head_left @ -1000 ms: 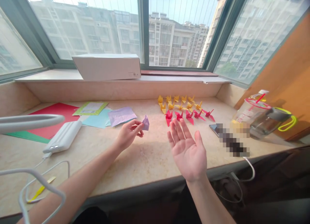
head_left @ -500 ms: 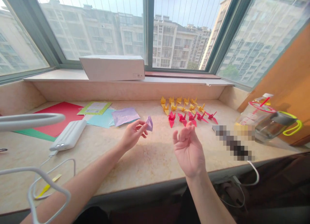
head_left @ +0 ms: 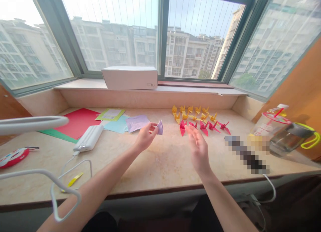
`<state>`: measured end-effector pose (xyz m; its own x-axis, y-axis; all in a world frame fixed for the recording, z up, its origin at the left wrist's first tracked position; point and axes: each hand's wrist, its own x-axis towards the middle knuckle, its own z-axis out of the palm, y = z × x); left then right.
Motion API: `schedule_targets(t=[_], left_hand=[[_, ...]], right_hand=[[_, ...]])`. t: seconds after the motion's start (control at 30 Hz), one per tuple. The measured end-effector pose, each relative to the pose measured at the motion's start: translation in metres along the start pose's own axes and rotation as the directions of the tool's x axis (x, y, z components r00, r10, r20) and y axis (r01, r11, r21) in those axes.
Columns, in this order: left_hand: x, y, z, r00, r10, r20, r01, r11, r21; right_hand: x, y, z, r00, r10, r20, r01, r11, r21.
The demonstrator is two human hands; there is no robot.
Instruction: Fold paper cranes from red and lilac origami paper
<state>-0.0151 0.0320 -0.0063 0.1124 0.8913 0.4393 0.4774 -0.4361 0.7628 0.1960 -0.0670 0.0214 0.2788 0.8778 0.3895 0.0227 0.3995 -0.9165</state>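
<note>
- Purple paper, folded into a small pointed piece [head_left: 161,127], sits near the centre of the frame, pinched between the thumb and fingers of the left hand [head_left: 146,137]; gripping it by one side seems meant to leave its other edges free.
- Right of centre, the right hand [head_left: 199,147] is raised with its fingers extended close together, palm turned toward the frame's left; no object shows in it.
- Purple sheets [head_left: 136,123] lie just beyond the left hand, next to blue sheets [head_left: 115,125], probably set there for easy reach.
- Red paper [head_left: 77,122] lies over green paper [head_left: 61,136] at left, likely stacked by colour.
- Yellow cranes [head_left: 194,118] and red cranes [head_left: 203,127] stand in rows right of centre, seemingly sorted by colour and kept apart from the flat sheets.
- A white power bank [head_left: 89,138] rests near the red paper, its cable trailing toward the lower left.
</note>
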Motion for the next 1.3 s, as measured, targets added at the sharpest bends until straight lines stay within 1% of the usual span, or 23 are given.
schedule_targets(t=[0.03, 0.1, 0.2, 0.33, 0.4, 0.47, 0.5, 0.53, 0.57, 0.6, 0.67, 0.7, 0.73, 0.8, 0.87, 0.9, 0.93, 1.0, 1.07, 1.1, 1.13, 1.2, 1.3], left_hand=[[0.001, 0.001, 0.0, 1.0, 0.011, -0.009, -0.01, 1.0, 0.027], [0.002, 0.005, -0.001, 0.999, 0.039, -0.013, -0.037, 0.996, 0.083], [0.005, 0.012, -0.003, 0.997, 0.077, -0.018, -0.073, 0.985, 0.154], [0.008, 0.032, -0.002, 0.991, 0.134, 0.013, -0.133, 0.961, 0.242], [0.009, 0.044, 0.001, 0.983, 0.18, 0.037, -0.183, 0.941, 0.286], [0.011, 0.056, 0.004, 0.962, 0.264, 0.074, -0.272, 0.881, 0.388], [0.012, 0.06, 0.005, 0.952, 0.293, 0.086, -0.301, 0.86, 0.413], [0.013, 0.064, 0.005, 0.946, 0.313, 0.088, -0.32, 0.851, 0.416], [0.014, 0.066, 0.005, 0.945, 0.318, 0.074, -0.32, 0.861, 0.396], [0.015, 0.066, 0.004, 0.95, 0.307, 0.046, -0.304, 0.886, 0.35], [0.017, 0.063, 0.002, 0.976, 0.215, -0.043, -0.205, 0.964, 0.169], [0.018, 0.06, 0.001, 0.986, 0.145, -0.083, -0.14, 0.988, 0.059], [0.019, 0.056, 0.0, 0.992, 0.059, -0.113, -0.066, 0.996, -0.058], [0.022, 0.046, -0.001, 0.99, -0.029, -0.136, 0.007, 0.987, -0.161], [0.024, 0.037, 0.001, 0.988, -0.075, -0.132, 0.044, 0.974, -0.224], [0.025, 0.032, 0.002, 0.988, -0.092, -0.122, 0.058, 0.965, -0.257], [0.025, 0.028, 0.003, 0.989, -0.105, -0.106, 0.07, 0.955, -0.29], [0.022, 0.022, 0.006, 0.992, -0.116, -0.056, 0.089, 0.933, -0.348], [0.017, 0.016, 0.009, 0.993, -0.108, 0.041, 0.115, 0.908, -0.404], [0.013, 0.013, 0.009, 0.988, -0.088, 0.128, 0.139, 0.863, -0.485], [0.01, 0.011, 0.01, 0.985, -0.063, 0.159, 0.142, 0.821, -0.552], [0.004, 0.007, 0.01, 0.979, -0.029, 0.201, 0.147, 0.785, -0.602], [-0.001, 0.004, 0.01, 0.977, -0.006, 0.212, 0.136, 0.786, -0.603]], right_hand=[[-0.002, -0.001, 0.002, 0.997, -0.075, 0.022, 0.077, 0.991, -0.11], [-0.009, -0.002, 0.005, 0.981, -0.167, 0.1, 0.188, 0.95, -0.25], [-0.017, 0.001, 0.009, 0.952, -0.244, 0.184, 0.293, 0.899, -0.325], [-0.021, 0.001, 0.013, 0.91, -0.37, 0.185, 0.413, 0.836, -0.362], [-0.017, -0.001, 0.015, 0.87, -0.453, 0.197, 0.493, 0.787, -0.369], [-0.008, -0.002, 0.018, 0.804, -0.539, 0.252, 0.594, 0.715, -0.368], [-0.002, -0.002, 0.02, 0.766, -0.572, 0.293, 0.643, 0.674, -0.364], [0.007, 0.0, 0.021, 0.743, -0.592, 0.313, 0.67, 0.645, -0.368], [0.017, 0.002, 0.023, 0.749, -0.588, 0.306, 0.662, 0.645, -0.381], [0.027, 0.006, 0.025, 0.769, -0.574, 0.281, 0.638, 0.661, -0.394], [0.048, 0.016, 0.03, 0.817, -0.543, 0.192, 0.57, 0.714, -0.406], [0.058, 0.021, 0.033, 0.838, -0.516, 0.181, 0.542, 0.741, -0.398], [0.067, 0.026, 0.036, 0.859, -0.47, 0.203, 0.511, 0.771, -0.38], [0.079, 0.036, 0.043, 0.897, -0.331, 0.294, 0.419, 0.848, -0.325], [0.086, 0.046, 0.052, 0.899, -0.208, 0.385, 0.327, 0.903, -0.277], [0.087, 0.05, 0.055, 0.893, -0.179, 0.412, 0.302, 0.919, -0.255], [0.087, 0.054, 0.059, 0.894, -0.172, 0.414, 0.286, 0.93, -0.232], [0.085, 0.062, 0.062, 0.908, -0.18, 0.379, 0.266, 0.946, -0.187], [0.079, 0.069, 0.062, 0.901, -0.188, 0.391, 0.266, 0.951, -0.157], [0.076, 0.071, 0.06, 0.888, -0.19, 0.419, 0.273, 0.951, -0.147], [0.073, 0.073, 0.059, 0.88, -0.195, 0.433, 0.281, 0.949, -0.143], [0.067, 0.075, 0.056, 0.87, -0.203, 0.449, 0.3, 0.941, -0.156], [0.063, 0.075, 0.052, 0.862, -0.225, 0.454, 0.338, 0.923, -0.186]])
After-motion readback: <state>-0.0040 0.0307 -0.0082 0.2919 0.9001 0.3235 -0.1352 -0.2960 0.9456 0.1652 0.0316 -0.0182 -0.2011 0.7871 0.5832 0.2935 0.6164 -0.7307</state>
